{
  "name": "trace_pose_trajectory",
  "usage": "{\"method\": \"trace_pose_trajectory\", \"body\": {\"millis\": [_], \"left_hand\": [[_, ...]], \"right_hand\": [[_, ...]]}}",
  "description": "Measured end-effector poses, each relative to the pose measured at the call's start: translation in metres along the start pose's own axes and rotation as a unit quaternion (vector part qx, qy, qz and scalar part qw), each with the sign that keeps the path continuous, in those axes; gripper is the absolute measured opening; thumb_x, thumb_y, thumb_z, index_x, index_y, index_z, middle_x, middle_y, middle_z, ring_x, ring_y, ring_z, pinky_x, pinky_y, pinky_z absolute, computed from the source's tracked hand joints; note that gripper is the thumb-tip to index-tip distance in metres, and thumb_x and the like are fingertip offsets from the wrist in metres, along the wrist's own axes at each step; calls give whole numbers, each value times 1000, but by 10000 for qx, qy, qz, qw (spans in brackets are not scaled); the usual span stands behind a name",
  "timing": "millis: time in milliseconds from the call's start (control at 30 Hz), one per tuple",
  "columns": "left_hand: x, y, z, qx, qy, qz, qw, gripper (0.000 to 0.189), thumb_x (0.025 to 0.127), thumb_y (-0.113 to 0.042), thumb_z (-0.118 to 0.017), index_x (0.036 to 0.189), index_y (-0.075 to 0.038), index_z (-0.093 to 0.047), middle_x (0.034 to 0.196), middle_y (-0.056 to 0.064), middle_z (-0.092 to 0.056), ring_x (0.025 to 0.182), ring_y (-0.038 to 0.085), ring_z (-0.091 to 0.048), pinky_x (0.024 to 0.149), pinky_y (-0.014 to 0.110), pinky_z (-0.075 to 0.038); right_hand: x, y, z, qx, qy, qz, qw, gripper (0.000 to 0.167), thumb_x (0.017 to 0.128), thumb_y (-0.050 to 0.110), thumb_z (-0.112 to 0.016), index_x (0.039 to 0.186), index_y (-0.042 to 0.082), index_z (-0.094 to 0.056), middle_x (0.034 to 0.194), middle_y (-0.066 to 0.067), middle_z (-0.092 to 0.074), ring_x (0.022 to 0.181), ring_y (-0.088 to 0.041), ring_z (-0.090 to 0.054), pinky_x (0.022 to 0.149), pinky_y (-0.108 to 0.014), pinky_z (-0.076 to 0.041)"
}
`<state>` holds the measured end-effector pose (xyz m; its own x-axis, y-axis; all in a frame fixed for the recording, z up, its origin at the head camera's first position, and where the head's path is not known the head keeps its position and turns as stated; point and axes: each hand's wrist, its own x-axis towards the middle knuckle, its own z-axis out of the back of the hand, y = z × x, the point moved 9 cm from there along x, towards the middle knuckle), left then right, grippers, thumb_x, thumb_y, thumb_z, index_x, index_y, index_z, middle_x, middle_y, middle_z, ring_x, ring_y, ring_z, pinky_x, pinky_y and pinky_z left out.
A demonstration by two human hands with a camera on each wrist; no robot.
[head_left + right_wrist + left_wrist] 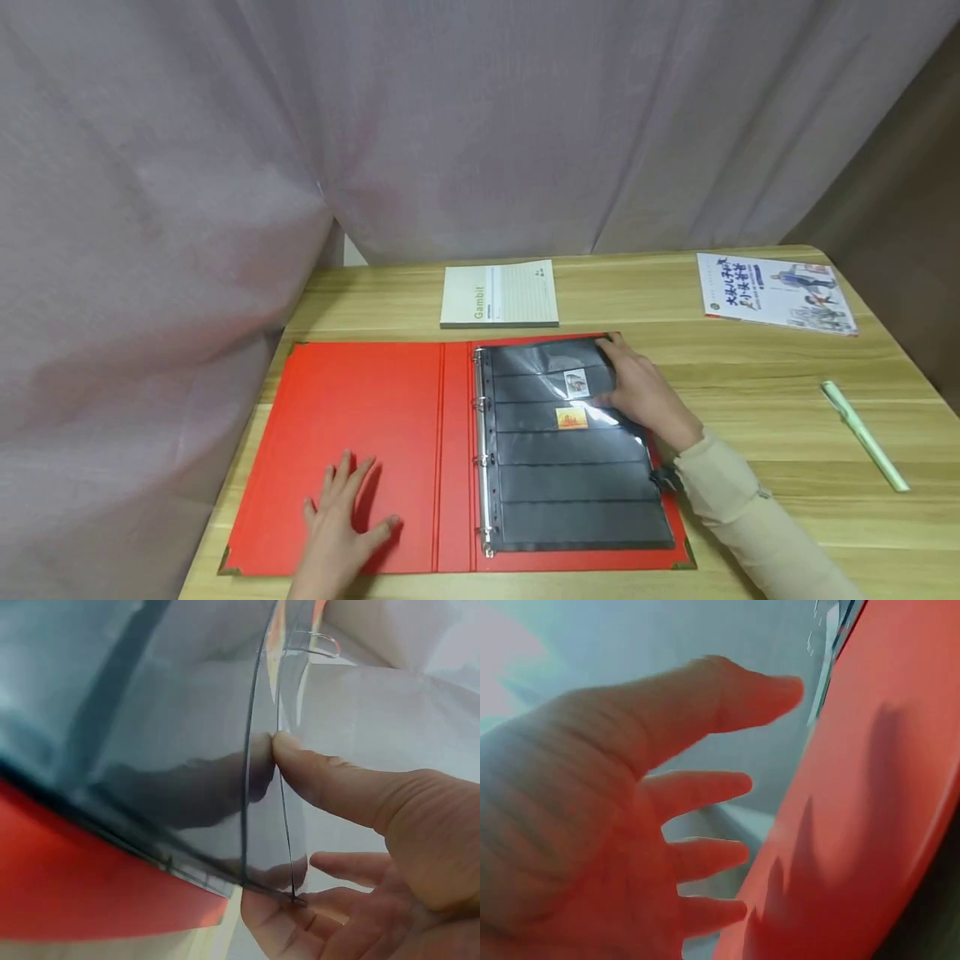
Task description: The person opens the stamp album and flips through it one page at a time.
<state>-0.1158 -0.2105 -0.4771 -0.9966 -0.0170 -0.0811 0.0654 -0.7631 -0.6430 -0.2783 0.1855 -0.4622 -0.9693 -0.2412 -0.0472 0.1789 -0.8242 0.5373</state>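
A red ring-binder stamp album [360, 400] lies open on the wooden table. Its black pocket page [573, 483] sits on the metal rings [483, 458] at the right half. Two stamps show in the pockets: a greyish-white stamp [576, 383] and, below it, a yellow-orange stamp [572, 417]. My right hand [648, 396] pinches the page at its upper right edge, thumb on the face and fingers around the edge, as the right wrist view shows. Over the left inner cover my left hand [341, 517] is spread, holding nothing; its shadow falls on the red surface.
Behind the album lies a Gambit notepad [498, 293]. A white booklet with cartoon figures [776, 293] is at the far right. Nearer, a pale green pen [864, 435] lies right of the album. A grey-pink curtain [480, 125] hangs along the table's back and left.
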Motion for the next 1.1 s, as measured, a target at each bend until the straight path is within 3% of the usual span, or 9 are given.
{"method": "trace_pose_trajectory", "body": {"millis": [400, 500, 533, 600, 633, 733, 867, 1033, 1100], "left_hand": [[-1, -26, -31, 200, 544, -93, 9983, 83, 71, -26, -91, 145, -13, -55, 156, 23, -38, 143, 55, -22, 101, 85, -6], [-2, -30, -34, 248, 584, -234, 9977, 82, 70, -25, -91, 144, -13, -57, 155, 22, -40, 142, 57, -23, 99, 86, -7], [-1, -30, -35, 262, 598, -267, 9975, 81, 70, -25, -91, 143, -13, -57, 155, 22, -40, 142, 57, -23, 99, 86, -8], [0, -31, -37, 297, 630, -291, 9971, 81, 70, -25, -91, 143, -13, -58, 155, 21, -40, 142, 58, -22, 98, 87, -9], [0, -30, -38, 305, 646, -278, 9971, 81, 70, -24, -92, 142, -13, -58, 156, 21, -39, 142, 58, -22, 98, 87, -9], [0, -29, -40, 305, 691, -205, 9969, 81, 69, -22, -92, 142, -13, -58, 156, 21, -39, 142, 58, -21, 99, 86, -9], [0, -29, -42, 413, 674, -177, 9967, 80, 69, -22, -93, 141, -12, -59, 155, 22, -39, 142, 58, -21, 99, 86, -11], [0, -30, -43, 505, 511, -253, 9971, 77, 70, -24, -92, 139, -12, -61, 153, 23, -42, 141, 57, -24, 99, 86, -13], [0, -30, -42, 503, 428, -294, 9974, 76, 71, -25, -92, 139, -12, -61, 153, 23, -42, 141, 57, -25, 99, 86, -13]], "right_hand": [[-29, 12, 22, 613, 61, 351, 9975, 108, 76, -4, -82, 161, 2, -15, 163, -31, -2, 144, -57, -16, 110, -68, -24], [-37, 16, 28, 724, 72, 275, 9970, 109, 79, -4, -80, 161, 0, -8, 130, -35, -54, 116, -48, -56, 94, -53, -51], [-40, 18, 30, 748, 91, 258, 9968, 107, 80, -4, -79, 161, -2, -8, 121, -34, -58, 99, -41, -62, 83, -46, -55], [-45, 22, 32, 806, 192, 243, 9963, 100, 84, -4, -75, 159, -6, -8, 107, -33, -62, 76, -30, -61, 62, -36, -53], [-48, 24, 32, 839, 258, 273, 9958, 96, 86, -4, -72, 158, -8, -9, 89, -27, -63, 64, -23, -55, 52, -33, -47], [-56, 30, 34, 1079, 448, 415, 9923, 84, 89, -8, -65, 155, -14, -14, 127, -43, -53, 82, -35, -68, 59, -32, -53], [-64, 34, 35, 1488, 654, 441, 9857, 81, 90, -9, -62, 155, -14, -13, 139, -47, -41, 106, -45, -65, 65, -33, -57], [-69, 43, 40, 2074, 829, 329, 9742, 85, 93, -7, -62, 158, -8, -7, 137, -46, -43, 83, -24, -68, 56, -34, -55], [-69, 48, 44, 2246, 819, 402, 9702, 86, 93, -8, -61, 159, -7, -6, 136, -44, -47, 83, -18, -68, 59, -32, -55]]}}
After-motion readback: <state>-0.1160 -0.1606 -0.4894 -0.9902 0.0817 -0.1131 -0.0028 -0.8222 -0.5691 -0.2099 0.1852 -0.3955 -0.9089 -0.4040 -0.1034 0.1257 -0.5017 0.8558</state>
